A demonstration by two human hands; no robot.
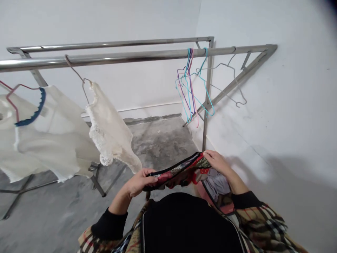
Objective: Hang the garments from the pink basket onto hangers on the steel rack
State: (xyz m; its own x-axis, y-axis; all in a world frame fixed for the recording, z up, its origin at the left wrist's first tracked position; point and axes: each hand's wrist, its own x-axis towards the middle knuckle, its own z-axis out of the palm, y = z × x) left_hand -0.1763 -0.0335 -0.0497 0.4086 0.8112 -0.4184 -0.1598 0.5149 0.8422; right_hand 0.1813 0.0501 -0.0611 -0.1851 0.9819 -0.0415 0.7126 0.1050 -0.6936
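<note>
A patterned red and black garment (179, 173) with dark trim is stretched between my two hands, close in front of my body. My left hand (140, 181) pinches its left end, thumb on top. At the other end, my right hand (216, 161) grips the red and speckled edge. Most of the garment's lower part is hidden behind my black top, so its exact kind does not show. Below my right arm sits a pink container (204, 193) with a pale grey cloth (216, 183) in it.
A metal clothes rack (126, 58) runs across the view. A cream lace-edged garment (110, 123) and white clothes with blue trim (52, 133) hang at its left. Several coloured hangers (188, 84) and a grey wire hanger (234, 75) hang at its right, near the white wall (295, 105).
</note>
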